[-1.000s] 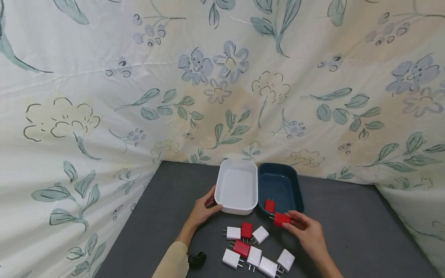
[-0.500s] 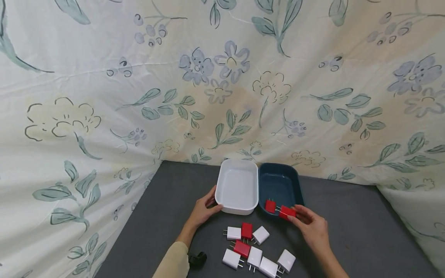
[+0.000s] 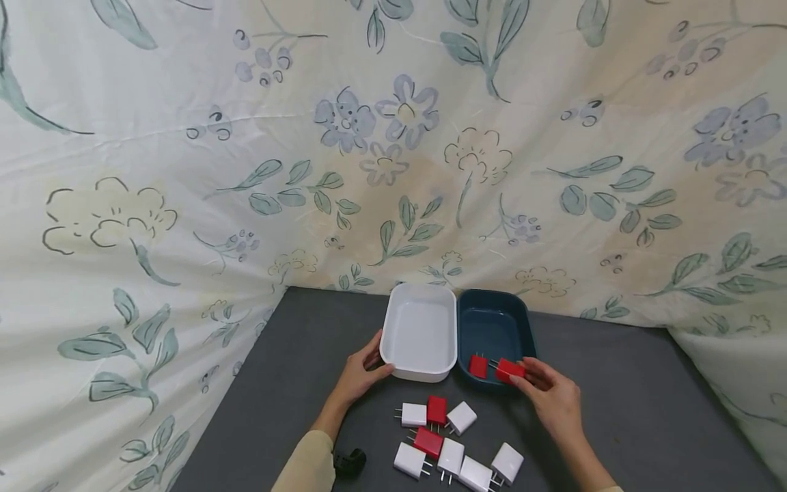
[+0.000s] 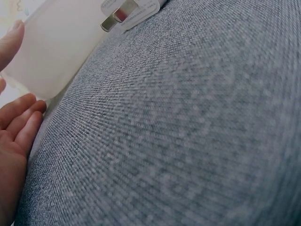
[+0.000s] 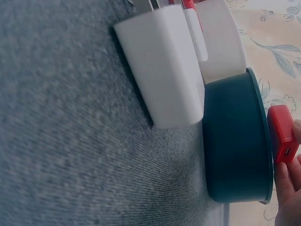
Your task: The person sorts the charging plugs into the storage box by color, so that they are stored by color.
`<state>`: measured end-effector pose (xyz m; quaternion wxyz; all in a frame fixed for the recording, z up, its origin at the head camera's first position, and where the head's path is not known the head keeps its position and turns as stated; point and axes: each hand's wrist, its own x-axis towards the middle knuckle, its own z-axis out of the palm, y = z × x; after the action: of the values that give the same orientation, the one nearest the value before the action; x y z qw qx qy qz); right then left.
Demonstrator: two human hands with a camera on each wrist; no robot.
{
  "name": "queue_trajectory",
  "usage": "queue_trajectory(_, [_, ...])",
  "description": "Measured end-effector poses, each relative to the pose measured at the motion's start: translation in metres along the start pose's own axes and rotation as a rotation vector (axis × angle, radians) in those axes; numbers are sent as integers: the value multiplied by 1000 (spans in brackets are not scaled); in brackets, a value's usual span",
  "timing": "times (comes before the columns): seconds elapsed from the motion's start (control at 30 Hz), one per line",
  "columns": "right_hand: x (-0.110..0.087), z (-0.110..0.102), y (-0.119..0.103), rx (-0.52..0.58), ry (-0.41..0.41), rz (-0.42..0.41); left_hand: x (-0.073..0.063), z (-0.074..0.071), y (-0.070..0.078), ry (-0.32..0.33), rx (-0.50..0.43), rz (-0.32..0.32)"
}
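My right hand [image 3: 556,400] pinches a red USB wall charger [image 3: 509,370] over the near right corner of the dark blue bin [image 3: 530,328]. That charger's prongs point left, and in the right wrist view its port end [image 5: 287,151] shows beside the bin's rim. Another red charger [image 3: 478,365] lies inside the same bin. At the near left corner of the white bin [image 3: 421,374], my left hand [image 3: 356,374] rests with fingers along the side and thumb at the front; the left wrist view shows these fingers [image 4: 21,115] loosely extended.
Nearer me lie several white chargers [image 3: 414,415] and two red ones, one red charger [image 3: 436,410] among the back row and another red charger [image 3: 427,442] in the middle. A black curved object [image 3: 350,462] is by my left wrist. Patterned cloth [image 3: 393,171] hangs behind the grey table [image 3: 615,383].
My right hand has carried the red charger right and back, from the blue bin's front edge to above its near right corner. The left hand stays at the white bin.
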<state>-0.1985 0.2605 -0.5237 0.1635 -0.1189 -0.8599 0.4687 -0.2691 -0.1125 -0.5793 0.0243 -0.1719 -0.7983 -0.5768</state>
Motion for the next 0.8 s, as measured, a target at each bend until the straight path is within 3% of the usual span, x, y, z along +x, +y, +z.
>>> queue_trajectory(0.8, [19, -4, 4, 38, 33, -15, 0, 0, -1, -3, -32, -4])
